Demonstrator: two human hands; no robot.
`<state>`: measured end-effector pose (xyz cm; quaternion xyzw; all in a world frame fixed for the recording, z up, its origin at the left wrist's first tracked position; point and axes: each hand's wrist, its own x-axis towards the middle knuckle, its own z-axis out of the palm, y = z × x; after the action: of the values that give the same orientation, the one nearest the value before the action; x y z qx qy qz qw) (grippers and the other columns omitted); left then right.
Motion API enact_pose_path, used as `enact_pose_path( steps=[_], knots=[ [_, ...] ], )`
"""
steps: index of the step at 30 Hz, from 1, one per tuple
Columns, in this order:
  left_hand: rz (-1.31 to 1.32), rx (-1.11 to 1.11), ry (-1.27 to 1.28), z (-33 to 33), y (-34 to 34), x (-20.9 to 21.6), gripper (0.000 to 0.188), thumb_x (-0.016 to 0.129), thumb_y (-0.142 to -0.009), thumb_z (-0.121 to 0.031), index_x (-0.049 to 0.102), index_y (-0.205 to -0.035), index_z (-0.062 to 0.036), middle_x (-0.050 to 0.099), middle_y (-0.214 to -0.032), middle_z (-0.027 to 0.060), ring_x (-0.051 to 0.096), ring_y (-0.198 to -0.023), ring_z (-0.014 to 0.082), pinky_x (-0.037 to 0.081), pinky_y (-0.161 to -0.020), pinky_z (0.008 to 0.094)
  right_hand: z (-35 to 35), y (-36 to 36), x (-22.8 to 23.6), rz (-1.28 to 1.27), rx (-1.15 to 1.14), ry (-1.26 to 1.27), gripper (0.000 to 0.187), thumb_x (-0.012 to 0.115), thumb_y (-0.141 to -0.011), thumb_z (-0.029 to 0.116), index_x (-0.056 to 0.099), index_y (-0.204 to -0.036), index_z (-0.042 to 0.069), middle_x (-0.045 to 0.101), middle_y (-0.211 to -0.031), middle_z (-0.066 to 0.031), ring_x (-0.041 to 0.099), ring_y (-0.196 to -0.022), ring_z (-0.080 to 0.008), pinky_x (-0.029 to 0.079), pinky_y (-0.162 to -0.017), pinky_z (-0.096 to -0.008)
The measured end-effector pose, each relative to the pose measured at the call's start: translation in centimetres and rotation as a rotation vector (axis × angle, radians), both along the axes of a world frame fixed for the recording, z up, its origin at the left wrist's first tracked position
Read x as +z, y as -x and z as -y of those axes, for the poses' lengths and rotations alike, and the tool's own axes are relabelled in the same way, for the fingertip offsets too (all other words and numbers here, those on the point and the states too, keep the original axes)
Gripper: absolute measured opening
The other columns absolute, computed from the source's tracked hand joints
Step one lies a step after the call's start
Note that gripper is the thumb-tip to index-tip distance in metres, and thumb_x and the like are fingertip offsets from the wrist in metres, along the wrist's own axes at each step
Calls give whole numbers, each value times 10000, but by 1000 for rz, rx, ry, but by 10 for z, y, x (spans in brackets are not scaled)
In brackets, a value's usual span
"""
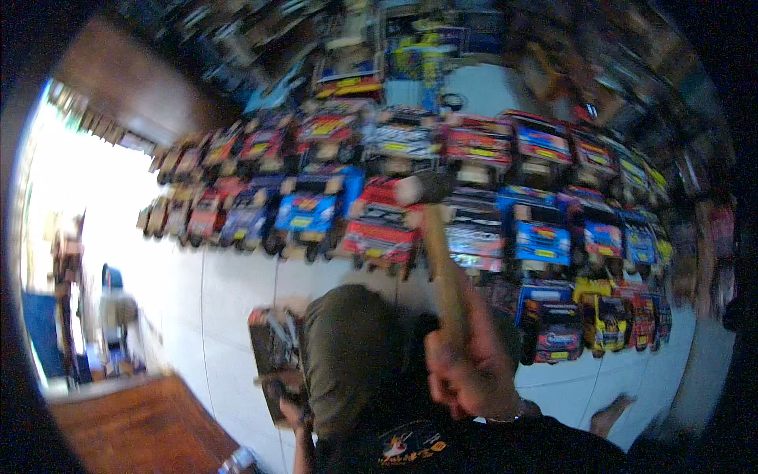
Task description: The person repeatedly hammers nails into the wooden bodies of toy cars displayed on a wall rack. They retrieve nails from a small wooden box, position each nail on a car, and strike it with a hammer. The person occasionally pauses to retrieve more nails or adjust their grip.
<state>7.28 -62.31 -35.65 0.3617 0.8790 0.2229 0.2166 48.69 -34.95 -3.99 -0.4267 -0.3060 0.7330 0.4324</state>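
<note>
My right hand [466, 371] is closed round the wooden handle of a hammer [450, 292]. The hammer is raised, its blurred head in front of the rows of toy trucks. A red toy truck [381, 229] and a white and black one [474, 237] appear behind it. Low on the left, my left hand [292, 407] is at the near end of a wooden box [264, 347] with metal tools in it. Blur and shadow hide those fingers, so whether they grip anything cannot be made out. The box stands beside my bent left knee.
Colourful toy trucks stand in several rows on white floor tiles [237, 284], with a shorter row [553, 332] at the right. A brown wooden surface [142, 426] is at the lower left, near a bright doorway [103, 182]. Dark clutter fills the back.
</note>
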Motion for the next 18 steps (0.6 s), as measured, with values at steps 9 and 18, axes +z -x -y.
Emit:
enact_pose_path(
  steps=[9,18],
  knots=[
    [516,-103,224,-32,-27,174,309,634,-932,-121,559,-1198,18,627,-970,150,624,-911,257,543,-873,407,-7,-15,15,-93,195,-80,821,594,-972,199,33,-1570,200,488,-769,-5,439,-504,-62,377,-438,-226],
    [543,-418,-74,-251,-72,307,325,582,-970,-125,520,-1258,13,661,-999,160,676,-934,228,565,-828,367,-5,-15,8,9,150,-164,817,589,-976,250,30,-1570,208,504,-802,-27,455,-500,-70,399,-432,-231]
  ],
)
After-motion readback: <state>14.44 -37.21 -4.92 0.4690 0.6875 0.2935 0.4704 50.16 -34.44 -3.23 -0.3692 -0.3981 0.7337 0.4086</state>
